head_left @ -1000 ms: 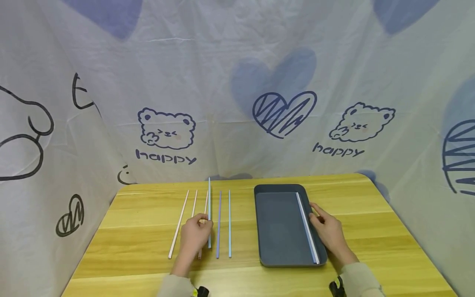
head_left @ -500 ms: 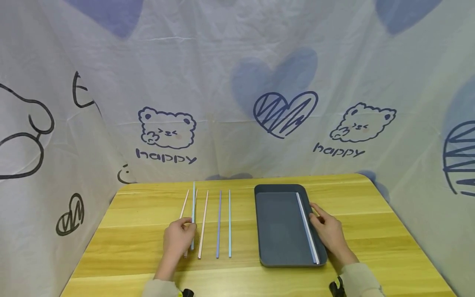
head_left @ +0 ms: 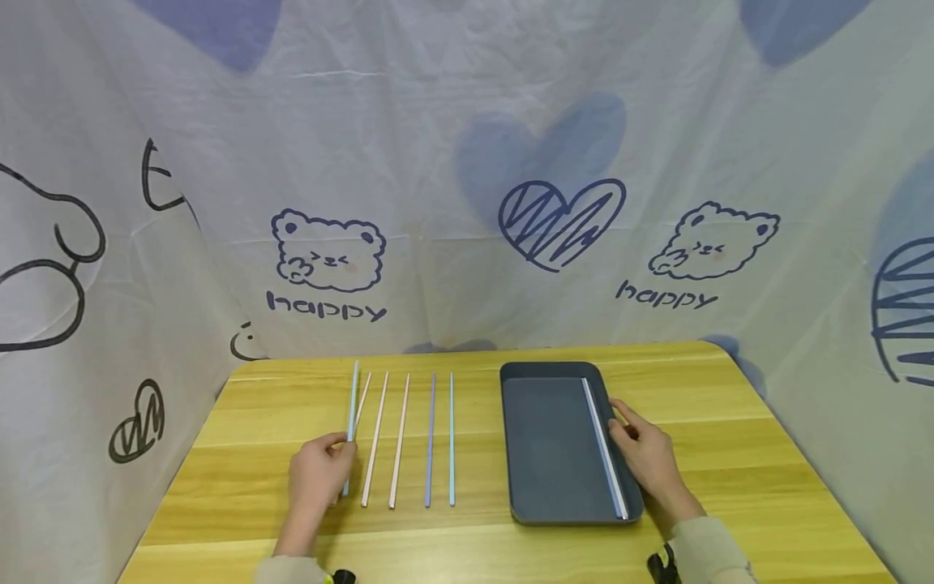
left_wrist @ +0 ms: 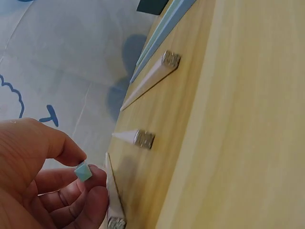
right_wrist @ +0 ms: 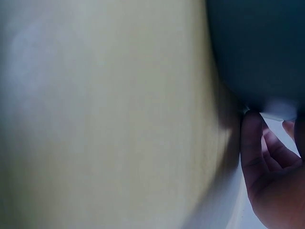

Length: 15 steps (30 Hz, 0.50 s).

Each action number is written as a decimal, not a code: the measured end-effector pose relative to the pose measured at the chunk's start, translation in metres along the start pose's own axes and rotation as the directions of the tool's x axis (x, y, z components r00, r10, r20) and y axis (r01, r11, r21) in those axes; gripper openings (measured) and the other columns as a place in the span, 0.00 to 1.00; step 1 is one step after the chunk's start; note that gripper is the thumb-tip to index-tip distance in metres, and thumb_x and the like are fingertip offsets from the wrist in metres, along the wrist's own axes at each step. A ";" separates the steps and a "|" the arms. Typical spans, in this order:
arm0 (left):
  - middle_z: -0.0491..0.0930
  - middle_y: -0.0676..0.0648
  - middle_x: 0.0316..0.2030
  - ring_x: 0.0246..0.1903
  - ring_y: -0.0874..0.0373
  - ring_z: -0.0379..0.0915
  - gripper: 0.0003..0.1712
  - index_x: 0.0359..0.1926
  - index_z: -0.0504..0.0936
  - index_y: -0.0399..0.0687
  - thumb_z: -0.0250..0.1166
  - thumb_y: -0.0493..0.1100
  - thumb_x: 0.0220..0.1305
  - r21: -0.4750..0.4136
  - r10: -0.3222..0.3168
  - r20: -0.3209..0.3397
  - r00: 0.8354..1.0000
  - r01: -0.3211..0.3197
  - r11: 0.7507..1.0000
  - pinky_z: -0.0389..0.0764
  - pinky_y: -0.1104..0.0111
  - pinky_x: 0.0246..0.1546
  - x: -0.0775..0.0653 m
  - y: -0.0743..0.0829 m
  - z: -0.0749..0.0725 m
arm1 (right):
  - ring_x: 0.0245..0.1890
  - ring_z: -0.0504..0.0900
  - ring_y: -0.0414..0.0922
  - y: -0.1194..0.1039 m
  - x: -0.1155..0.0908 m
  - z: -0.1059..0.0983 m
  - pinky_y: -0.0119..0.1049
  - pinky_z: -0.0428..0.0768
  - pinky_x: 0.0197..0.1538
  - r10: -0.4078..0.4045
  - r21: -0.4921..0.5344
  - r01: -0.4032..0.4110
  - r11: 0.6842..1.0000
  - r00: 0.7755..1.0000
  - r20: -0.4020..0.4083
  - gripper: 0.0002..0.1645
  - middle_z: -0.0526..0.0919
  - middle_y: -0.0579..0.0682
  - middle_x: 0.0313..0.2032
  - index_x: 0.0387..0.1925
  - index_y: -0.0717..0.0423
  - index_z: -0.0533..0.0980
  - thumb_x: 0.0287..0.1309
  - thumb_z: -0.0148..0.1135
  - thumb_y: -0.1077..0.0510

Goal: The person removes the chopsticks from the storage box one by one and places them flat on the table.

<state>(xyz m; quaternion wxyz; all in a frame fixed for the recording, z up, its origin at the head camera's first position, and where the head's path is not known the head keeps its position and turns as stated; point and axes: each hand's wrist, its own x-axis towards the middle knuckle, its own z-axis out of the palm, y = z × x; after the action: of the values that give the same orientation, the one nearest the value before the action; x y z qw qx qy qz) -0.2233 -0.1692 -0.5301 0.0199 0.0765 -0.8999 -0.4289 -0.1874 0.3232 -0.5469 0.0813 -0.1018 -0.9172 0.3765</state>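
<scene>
My left hand [head_left: 317, 478] pinches a light-blue chopstick [head_left: 353, 401] between thumb and fingers, raised above the table; its pale square end [left_wrist: 83, 172] shows in the left wrist view. Below and beside it lie three pale-pink chopsticks, the leftmost one [head_left: 363, 397] partly covered by the hand, then a middle one [head_left: 375, 438] and a right one [head_left: 400, 442]. At the right, my right hand [head_left: 649, 458] touches the right side of a dark grey tray [head_left: 547, 454] with its fingertips. A blue chopstick [head_left: 600, 444] and a white chopstick [head_left: 607, 446] lie together along the tray's right wall.
A violet-blue chopstick [head_left: 430, 438] and a light-blue chopstick [head_left: 452, 438] lie apart on the wooden table [head_left: 481, 543], between the pink ones and the tray. A printed cloth [head_left: 438, 276] hangs behind the table and at both sides.
Holding the light-blue chopstick, my left hand has moved left across the pink chopsticks, uncovering the middle and right ones. My right hand and the tray have stayed in place.
</scene>
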 end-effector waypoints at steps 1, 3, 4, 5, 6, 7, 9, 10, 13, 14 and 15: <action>0.86 0.44 0.25 0.06 0.61 0.69 0.23 0.58 0.85 0.33 0.59 0.43 0.70 -0.005 -0.004 0.007 1.000 0.004 1.000 0.72 0.66 0.10 0.000 -0.001 -0.002 | 0.33 0.77 0.44 0.000 0.000 0.000 0.35 0.74 0.36 0.001 -0.001 -0.001 1.000 1.000 0.000 0.29 0.88 0.58 0.40 0.74 0.49 0.73 0.77 0.56 0.49; 0.86 0.44 0.25 0.07 0.61 0.70 0.23 0.59 0.85 0.33 0.60 0.43 0.70 0.006 -0.004 0.008 1.000 0.004 1.000 0.73 0.66 0.11 0.001 -0.003 -0.005 | 0.33 0.77 0.45 0.000 0.000 0.000 0.36 0.74 0.36 0.004 0.000 -0.004 1.000 1.000 0.001 0.29 0.88 0.57 0.40 0.74 0.49 0.72 0.77 0.56 0.49; 0.86 0.43 0.25 0.09 0.62 0.71 0.23 0.58 0.85 0.32 0.60 0.44 0.70 0.018 0.003 0.003 1.000 -0.003 1.000 0.73 0.67 0.13 0.001 -0.004 -0.007 | 0.33 0.77 0.45 0.000 0.000 0.000 0.36 0.74 0.36 0.004 0.002 -0.004 1.000 1.000 0.001 0.29 0.88 0.58 0.40 0.74 0.49 0.72 0.77 0.56 0.49; 0.87 0.42 0.27 0.11 0.61 0.72 0.23 0.58 0.85 0.32 0.60 0.44 0.70 0.031 0.007 0.001 1.000 -0.007 1.000 0.73 0.67 0.14 0.001 -0.005 -0.009 | 0.33 0.77 0.45 0.000 0.000 0.000 0.36 0.74 0.36 0.004 0.002 -0.004 1.000 1.000 0.001 0.29 0.88 0.58 0.40 0.74 0.49 0.72 0.77 0.56 0.49; 0.88 0.41 0.28 0.14 0.61 0.73 0.23 0.58 0.85 0.32 0.60 0.44 0.70 0.045 0.010 -0.002 1.000 -0.009 0.999 0.73 0.67 0.16 0.001 -0.006 -0.011 | 0.33 0.77 0.45 0.000 0.000 0.000 0.36 0.74 0.36 0.004 0.003 -0.004 1.000 1.000 0.001 0.29 0.88 0.57 0.40 0.75 0.49 0.72 0.77 0.56 0.49; 0.88 0.40 0.29 0.16 0.61 0.73 0.23 0.57 0.85 0.32 0.61 0.44 0.70 0.062 0.013 -0.006 1.000 -0.013 0.998 0.72 0.67 0.17 0.001 -0.007 -0.013 | 0.32 0.77 0.44 0.001 0.000 0.000 0.36 0.74 0.35 0.004 0.006 -0.004 1.000 1.000 0.001 0.29 0.88 0.57 0.39 0.75 0.49 0.72 0.77 0.56 0.49; 0.89 0.38 0.32 0.17 0.60 0.71 0.23 0.57 0.86 0.31 0.61 0.44 0.69 0.092 0.018 -0.012 1.000 -0.017 0.996 0.69 0.68 0.16 0.002 -0.010 -0.017 | 0.32 0.77 0.44 0.001 0.000 0.000 0.35 0.74 0.35 0.002 0.011 -0.002 1.000 1.000 0.001 0.29 0.88 0.57 0.39 0.75 0.49 0.72 0.77 0.56 0.49; 0.89 0.37 0.33 0.16 0.60 0.71 0.24 0.57 0.85 0.31 0.60 0.44 0.69 0.098 0.017 -0.009 1.000 -0.016 0.995 0.68 0.68 0.16 0.001 -0.011 -0.019 | 0.31 0.77 0.44 0.001 0.000 0.001 0.35 0.74 0.34 0.000 0.014 0.000 1.000 1.000 0.000 0.29 0.88 0.57 0.39 0.74 0.49 0.72 0.77 0.56 0.49; 0.89 0.33 0.38 0.18 0.59 0.73 0.24 0.57 0.85 0.32 0.61 0.45 0.69 0.133 0.008 -0.001 1.000 -0.008 0.991 0.69 0.68 0.16 0.000 -0.015 -0.025 | 0.31 0.77 0.44 0.001 0.000 0.001 0.35 0.74 0.34 -0.004 0.018 0.005 1.000 1.000 -0.006 0.29 0.88 0.57 0.39 0.74 0.49 0.73 0.77 0.56 0.49; 0.89 0.32 0.40 0.19 0.58 0.75 0.24 0.57 0.85 0.32 0.61 0.45 0.69 0.146 0.004 0.001 1.000 -0.005 0.989 0.70 0.67 0.16 0.000 -0.016 -0.026 | 0.32 0.77 0.44 0.001 0.000 0.001 0.35 0.74 0.35 -0.005 0.018 0.005 1.000 1.000 -0.007 0.29 0.89 0.57 0.39 0.74 0.49 0.73 0.77 0.56 0.49; 0.89 0.32 0.41 0.21 0.58 0.77 0.24 0.57 0.85 0.33 0.62 0.46 0.69 0.158 0.003 0.002 1.000 -0.003 0.987 0.71 0.66 0.17 0.000 -0.016 -0.027 | 0.32 0.78 0.44 0.001 0.000 0.001 0.35 0.74 0.35 -0.005 0.018 0.006 1.000 1.000 -0.009 0.29 0.89 0.57 0.39 0.74 0.49 0.73 0.77 0.57 0.49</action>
<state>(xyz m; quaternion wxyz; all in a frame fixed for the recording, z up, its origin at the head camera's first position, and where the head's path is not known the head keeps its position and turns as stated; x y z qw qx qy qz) -0.2186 -0.2003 -0.5254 0.0136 0.0760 -0.9312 -0.3561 -0.1877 0.3235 -0.5480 0.0872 -0.1002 -0.9137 0.3842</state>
